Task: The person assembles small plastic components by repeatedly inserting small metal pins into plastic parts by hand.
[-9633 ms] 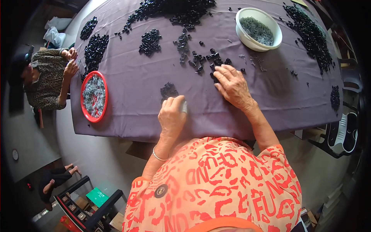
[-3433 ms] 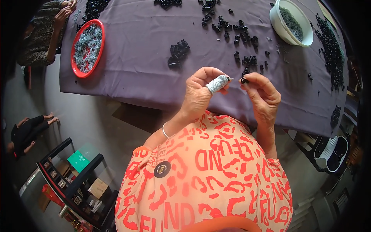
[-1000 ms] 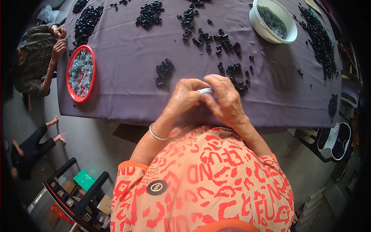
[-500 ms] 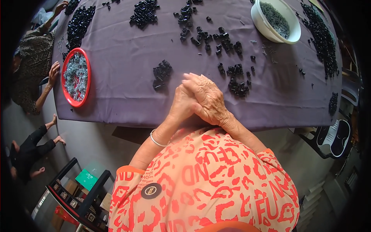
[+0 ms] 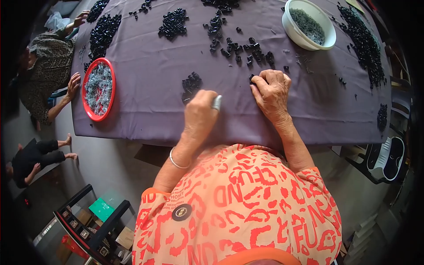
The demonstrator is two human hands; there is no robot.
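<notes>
Curling L grip [image 5: 202, 112] almost to a fist, w/ whitish wrap [image 5: 216, 103] on one digit, at near side of small black pile [image 5: 192, 82]; can't tell if holding any. Bending R grip [image 5: 273, 86] knuckles-up over cloth, just beside black pc [image 5: 251, 78]; fingertips hidden, can't tell how far open or whether holding anything.

Vs half a sec ago: then clasped together, now parted, L over to small pile, R over to spot w/ loose black pcs, now partly covered.

Crossing near edge of purple-grey counter [image 5: 150, 88] w/ both forearms. Bare cloth btwn grips, more from small pile over to red tray [image 5: 113, 88] by L edge, w/ co-worker's hand [image 5: 73, 86] just beside it. Room also R of R grip, as far as black heap [image 5: 366, 48] along R edge. Tighter ahead: scattered black pcs [image 5: 256, 53] beyond R grip, then white bowl [image 5: 301, 43] farther up on R.
</notes>
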